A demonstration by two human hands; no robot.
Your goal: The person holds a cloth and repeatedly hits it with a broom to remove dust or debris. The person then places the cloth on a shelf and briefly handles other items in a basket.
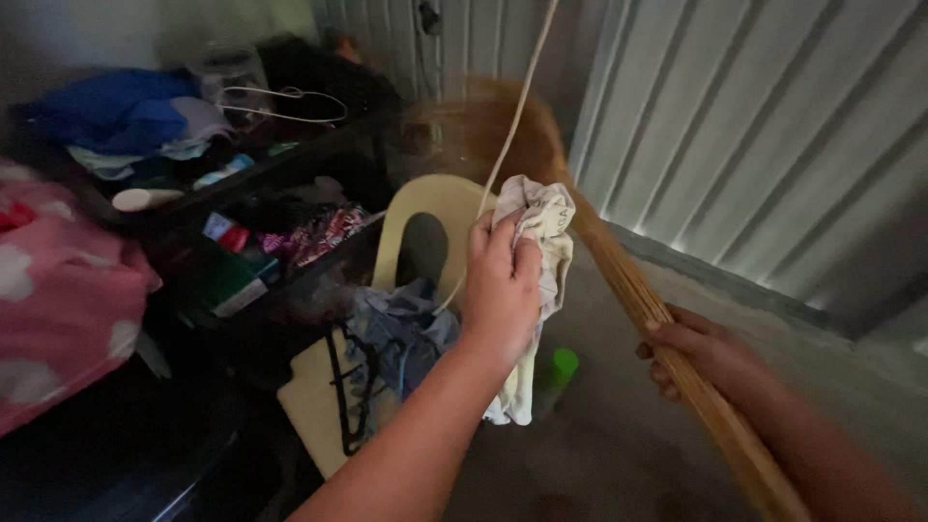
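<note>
Two hands are busy: the left hand (501,282) is closed around a crumpled whitish cloth (537,253), held up beside a thin cord (510,126) hanging from above. The right hand (698,354) grips a bundled stick broom (619,271) angled across the floor (619,435). Behind the cloth stands a cream plastic chair (425,208) piled with clothes (401,333).

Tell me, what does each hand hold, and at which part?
The left hand grips a crumpled pale cloth near its top. The right hand grips a broom at its bundled handle.
</note>
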